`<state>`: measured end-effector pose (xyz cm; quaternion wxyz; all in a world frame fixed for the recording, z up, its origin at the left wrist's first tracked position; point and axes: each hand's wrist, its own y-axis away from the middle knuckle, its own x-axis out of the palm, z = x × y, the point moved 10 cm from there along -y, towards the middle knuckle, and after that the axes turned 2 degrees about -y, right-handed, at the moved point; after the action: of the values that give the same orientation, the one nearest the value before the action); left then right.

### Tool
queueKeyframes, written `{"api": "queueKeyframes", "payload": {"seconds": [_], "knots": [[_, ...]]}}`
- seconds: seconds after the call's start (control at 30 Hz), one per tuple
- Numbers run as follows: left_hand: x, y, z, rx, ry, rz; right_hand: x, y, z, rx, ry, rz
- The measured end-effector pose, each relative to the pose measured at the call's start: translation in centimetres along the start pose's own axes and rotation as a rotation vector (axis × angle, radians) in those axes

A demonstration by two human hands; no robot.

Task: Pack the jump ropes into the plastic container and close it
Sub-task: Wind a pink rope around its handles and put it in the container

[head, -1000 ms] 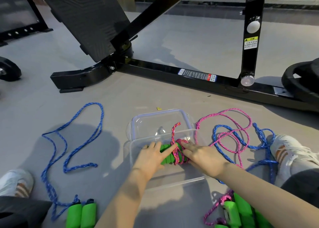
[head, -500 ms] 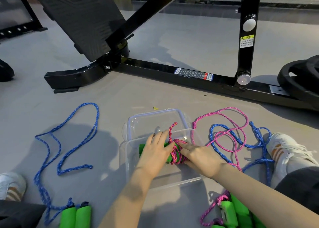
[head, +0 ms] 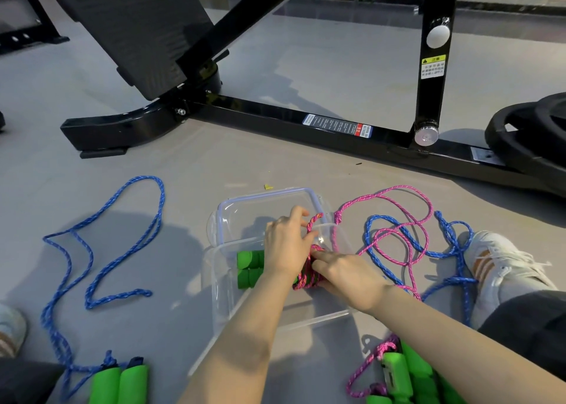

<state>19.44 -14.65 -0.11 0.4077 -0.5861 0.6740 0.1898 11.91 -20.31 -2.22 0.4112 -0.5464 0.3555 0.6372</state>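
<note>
A clear plastic container (head: 221, 284) stands open on the floor in front of me, its lid (head: 245, 209) lying just behind it. Inside lies a pink jump rope bundle (head: 306, 278), the cord wound round two green handles (head: 249, 269). My left hand (head: 288, 247) presses down on the handles with straight fingers, a pink cord end sticking up beside its thumb. My right hand (head: 346, 275) grips the wound cord between fingers and thumb. A blue jump rope (head: 92, 250) with green handles (head: 119, 382) sprawls on the left.
Loose pink and blue cords (head: 398, 235) tangle to the right of the container, with more green handles (head: 407, 379) at bottom right. White shoes (head: 502, 266) flank the spot. A black gym machine frame (head: 306, 122) and weight plates (head: 530, 131) lie beyond.
My left hand has slid forward and to the right along the bundle, uncovering the green handle ends. My right hand stays on the wound cord.
</note>
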Motion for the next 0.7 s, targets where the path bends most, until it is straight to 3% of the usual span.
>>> {"api": "queueKeyframes", "payload": {"seconds": [0.17, 0.33, 0.53, 0.7], "knots": [[-0.6, 0.1, -0.5, 0.085, -0.048, -0.016, 0.9, -0.1, -0.6, 0.047, -0.034, 0.080], [1.4, 1.6, -1.1, 0.232, -0.198, 0.157, 0.8, -0.1, -0.7, 0.051, -0.052, 0.054], [0.6, 4.8, -1.4, 0.540, -0.326, 0.096, 0.1, 0.0, -0.5, 0.038, -0.075, 0.002], [2.7, 7.0, 1.9, 0.458, -0.519, 0.458, 0.1, 0.0, -0.8, 0.015, -0.133, -0.006]]}}
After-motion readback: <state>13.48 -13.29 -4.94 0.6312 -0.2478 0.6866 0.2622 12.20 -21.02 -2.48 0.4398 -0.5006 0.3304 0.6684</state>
